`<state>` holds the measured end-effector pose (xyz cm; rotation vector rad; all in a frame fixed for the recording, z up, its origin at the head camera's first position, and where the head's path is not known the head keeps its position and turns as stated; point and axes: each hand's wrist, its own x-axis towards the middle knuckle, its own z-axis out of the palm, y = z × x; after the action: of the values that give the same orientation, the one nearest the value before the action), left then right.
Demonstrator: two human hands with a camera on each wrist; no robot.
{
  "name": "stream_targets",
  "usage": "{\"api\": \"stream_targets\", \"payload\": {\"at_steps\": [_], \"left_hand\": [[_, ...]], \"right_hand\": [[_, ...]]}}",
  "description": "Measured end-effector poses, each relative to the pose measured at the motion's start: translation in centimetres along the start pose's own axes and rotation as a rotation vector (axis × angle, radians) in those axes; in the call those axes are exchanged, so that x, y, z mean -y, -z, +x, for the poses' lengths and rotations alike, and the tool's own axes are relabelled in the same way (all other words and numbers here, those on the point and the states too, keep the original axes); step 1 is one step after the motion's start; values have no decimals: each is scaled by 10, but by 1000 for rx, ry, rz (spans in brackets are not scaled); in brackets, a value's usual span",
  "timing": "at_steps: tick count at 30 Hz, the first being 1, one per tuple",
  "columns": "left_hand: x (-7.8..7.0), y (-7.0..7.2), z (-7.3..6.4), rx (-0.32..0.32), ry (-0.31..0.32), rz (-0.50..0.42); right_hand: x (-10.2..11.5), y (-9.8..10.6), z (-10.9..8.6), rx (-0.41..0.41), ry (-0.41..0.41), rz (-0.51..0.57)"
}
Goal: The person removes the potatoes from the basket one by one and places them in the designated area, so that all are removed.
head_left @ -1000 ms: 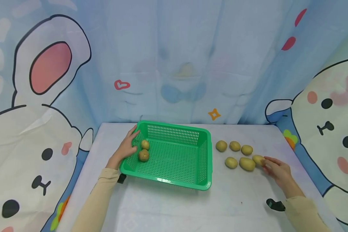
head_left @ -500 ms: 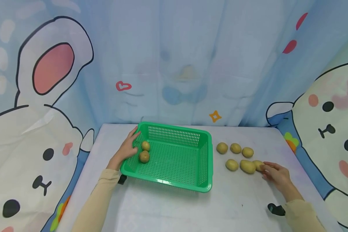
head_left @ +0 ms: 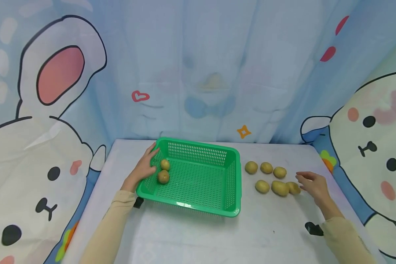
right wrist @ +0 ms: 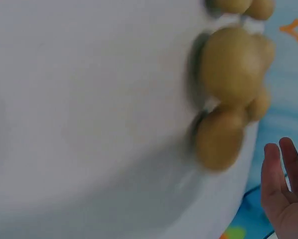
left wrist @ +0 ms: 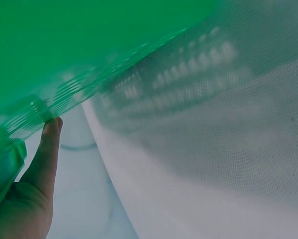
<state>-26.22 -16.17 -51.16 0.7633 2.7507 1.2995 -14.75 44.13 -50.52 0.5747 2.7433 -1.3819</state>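
Green plastic basket (head_left: 183, 204): on the left and middle of the counter, slightly askew; whether it sits quite flat, I cannot tell. Its perforated walls suggest something light and a little springy, best held by the rim.
Left hand (head_left: 141, 171): mine, gripping the basket at its left end.
Potatoes in the basket (head_left: 163, 177): two, side by side near the left wall.
Potatoes on the counter (head_left: 251, 167): six, right of the basket, in two rows of three.
End potato (head_left: 294, 189): front row, far right, touching the bulkier potato (head_left: 280, 188) beside it.
Right hand (head_left: 316, 186): released, fingers loose and holding nothing, just beside the end potato.
Handling: these potatoes should be firm, fairly dense for their size, hardly fragile and apt to roll. Skins look dry enough for a sure grip, thumb and fingers best set across the narrow middle.
Counter (head_left: 217, 242): covered in white, faintly creased cloth, marked by one small dark speck.
Room: a pale blue curtain (head_left: 217, 44) hangs behind, with large cartoon animals (head_left: 26, 157) on either side.
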Motion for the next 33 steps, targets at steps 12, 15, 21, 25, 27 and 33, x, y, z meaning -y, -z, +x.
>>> {"api": "stream_targets", "payload": {"at_steps": [12,15,21,25,27,33], "left_hand": [[3,0,1,-3,-4,-7],[2,0,1,1,2,-7],[3,1,1,3,14,-11],[3,0,1,5,5,-4],[3,0,1,3,-1,-4],[3,0,1,-1,-4,-7]], "right_hand": [[130,-75,7,309,50,375],[155,-98,8,386,67,447],[192,-151,11,513,90,480],[208,-186,7,577,104,449],[216,-204,5,604,103,427],[231,-254,4,625,67,377]]}}
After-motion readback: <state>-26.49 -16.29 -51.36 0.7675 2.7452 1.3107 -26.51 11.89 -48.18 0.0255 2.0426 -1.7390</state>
